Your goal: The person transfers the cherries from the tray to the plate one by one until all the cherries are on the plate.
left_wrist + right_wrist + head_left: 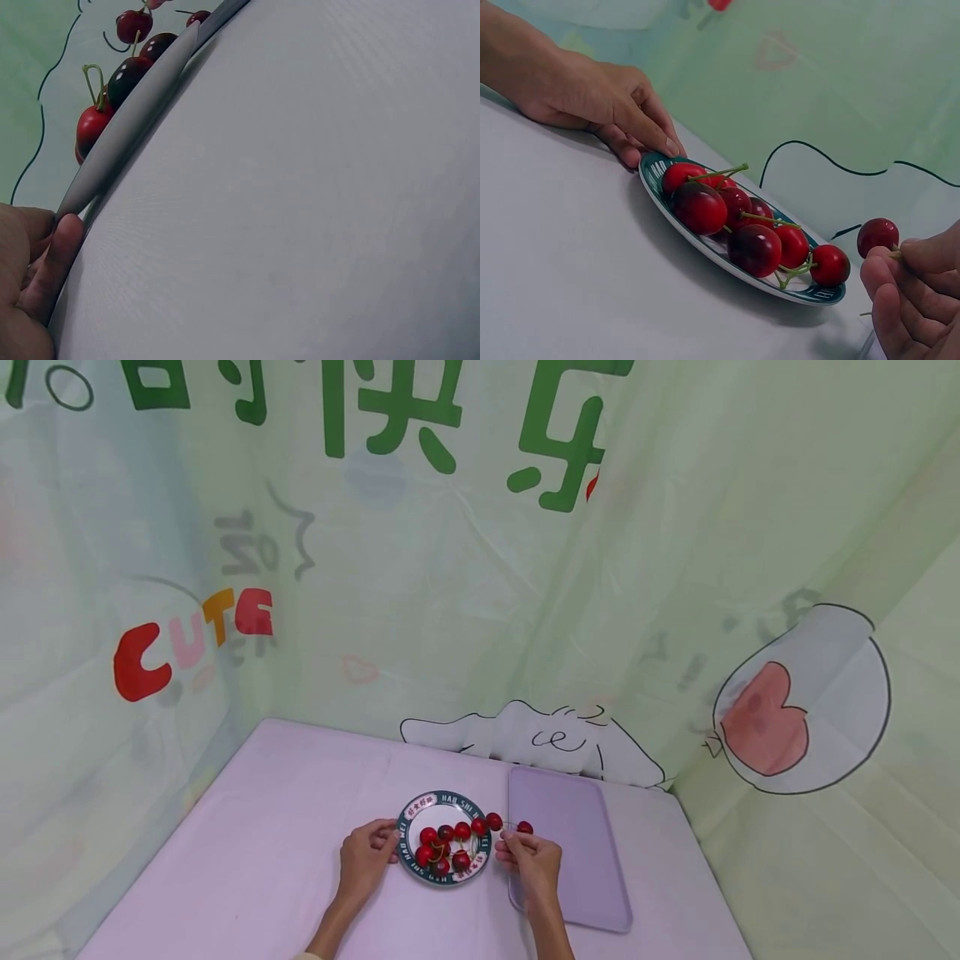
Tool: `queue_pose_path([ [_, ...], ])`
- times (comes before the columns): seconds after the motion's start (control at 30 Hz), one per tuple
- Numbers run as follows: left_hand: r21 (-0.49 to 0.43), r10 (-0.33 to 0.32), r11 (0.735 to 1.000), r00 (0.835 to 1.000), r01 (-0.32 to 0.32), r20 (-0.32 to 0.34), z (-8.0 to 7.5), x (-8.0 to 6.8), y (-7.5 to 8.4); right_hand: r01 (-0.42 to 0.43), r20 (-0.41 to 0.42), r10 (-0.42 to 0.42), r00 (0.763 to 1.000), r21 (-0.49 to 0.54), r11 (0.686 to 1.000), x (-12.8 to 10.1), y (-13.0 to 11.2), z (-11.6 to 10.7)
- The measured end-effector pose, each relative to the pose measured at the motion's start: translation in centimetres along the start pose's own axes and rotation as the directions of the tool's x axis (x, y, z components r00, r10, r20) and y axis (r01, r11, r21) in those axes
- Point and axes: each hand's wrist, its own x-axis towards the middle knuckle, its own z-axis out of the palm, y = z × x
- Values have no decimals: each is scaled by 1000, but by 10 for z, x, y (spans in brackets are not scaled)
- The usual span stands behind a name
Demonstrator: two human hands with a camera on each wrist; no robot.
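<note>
My left hand (366,853) grips the left rim of a round plate (406,852), thumb on top and fingers at the underside. The plate has a dark green patterned border and carries several red cherries (699,208) with green stems. My right hand (534,862), right of the plate, pinches the stem of a dark red cherry (877,236) between thumb and fingers. In the head view this cherry hangs at the plate's right rim. Another cherry (525,828) shows just behind the right fingers, over the tray; whether it is held too, I cannot tell.
A flat purple tray (581,843) lies right of the plate, partly under my right hand. Both stand on a pale pink-covered table (300,802). Printed cloth curtains (450,610) rise behind the table and at its sides.
</note>
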Motion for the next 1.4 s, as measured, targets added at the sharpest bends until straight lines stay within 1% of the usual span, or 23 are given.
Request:
queue_pose_path([
  [0.2, 2, 2, 1000, 1000, -2, -3, 1, 1, -1, 4, 8, -4, 1000, -11, 1000, 7, 6, 3],
  [0.47, 12, -21, 1000, 1000, 21, 10, 0, 2, -4, 50, 71, -51, 996, 19, 999, 17, 14, 5],
  [0.67, 22, -42, 999, 999, 41, 27, 2, 3, -9, 38, 87, -41, 995, 36, 999, 20, 17, 7],
  [0.93, 20, -42, 999, 999, 42, 22, 1, 4, -7, 40, 124, -41, 991, 15, 999, 15, 8, 11],
  [1.0, 21, -31, 999, 999, 31, 21, 1, 3, -6, 30, 135, -31, 990, 11, 1000, 14, 6, 11],
  [1.17, 27, -35, 999, 999, 34, 22, 0, 1, -5, 7, 152, -8, 988, 5, 1000, 14, 6, 14],
  [1.2, 26, -46, 999, 999, 45, 23, 0, 1, -6, 6, 155, -6, 988, -1, 1000, 14, 6, 15],
  [1.4, 31, -37, 999, 999, 36, 25, 1, 2, -4, 16, 158, -9, 987, -39, 999, 17, 5, 20],
])
